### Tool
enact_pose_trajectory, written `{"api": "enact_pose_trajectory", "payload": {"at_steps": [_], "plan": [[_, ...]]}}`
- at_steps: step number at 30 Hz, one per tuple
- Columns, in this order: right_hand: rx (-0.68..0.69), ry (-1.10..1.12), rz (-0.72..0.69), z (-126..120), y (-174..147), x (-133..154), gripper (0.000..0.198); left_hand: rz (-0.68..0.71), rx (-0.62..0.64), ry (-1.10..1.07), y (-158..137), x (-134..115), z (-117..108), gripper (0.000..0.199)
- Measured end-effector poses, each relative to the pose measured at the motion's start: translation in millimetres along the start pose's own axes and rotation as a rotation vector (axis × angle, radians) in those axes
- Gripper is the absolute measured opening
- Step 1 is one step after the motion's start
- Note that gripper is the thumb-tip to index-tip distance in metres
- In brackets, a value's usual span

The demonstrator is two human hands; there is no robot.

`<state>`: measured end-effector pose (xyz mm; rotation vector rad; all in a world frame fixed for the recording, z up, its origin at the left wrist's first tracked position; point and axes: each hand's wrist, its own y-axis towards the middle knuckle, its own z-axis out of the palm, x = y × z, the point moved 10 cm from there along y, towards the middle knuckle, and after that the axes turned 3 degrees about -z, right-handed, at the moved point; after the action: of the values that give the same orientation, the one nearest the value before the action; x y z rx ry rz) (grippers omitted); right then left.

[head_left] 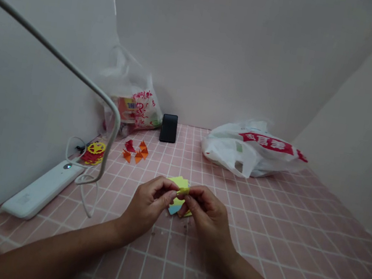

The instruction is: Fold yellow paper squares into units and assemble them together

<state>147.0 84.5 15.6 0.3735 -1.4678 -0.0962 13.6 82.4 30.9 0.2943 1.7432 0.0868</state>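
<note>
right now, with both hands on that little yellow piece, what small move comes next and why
Perhaps press along the small yellow piece with the right hand, letting the left hand steady it: both hands pinch it, one from each side.

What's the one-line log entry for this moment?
left grip: pinching small yellow piece | right grip: pinching same piece | pink surface: yellow sheets, black phone
</note>
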Motion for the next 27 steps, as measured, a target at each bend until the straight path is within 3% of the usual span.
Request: {"api": "enact_pose_trajectory", "payload": {"at_steps": [10, 18, 27], "plan": [[0.033, -0.240, -0.140, 0, 1, 12, 0.013, -0.240, 0.108, -0.286, 3, 22, 14, 0.022], [0.020, -0.333, -0.278, -1, 0, 21, 0.017, -0.429, 0.083, -0.547, -2, 34, 22, 0.026], [0.010, -0.341, -0.255, -1, 0, 15, 0.017, -0.460, 0.107, -0.638, -4, 37, 26, 0.024]]}}
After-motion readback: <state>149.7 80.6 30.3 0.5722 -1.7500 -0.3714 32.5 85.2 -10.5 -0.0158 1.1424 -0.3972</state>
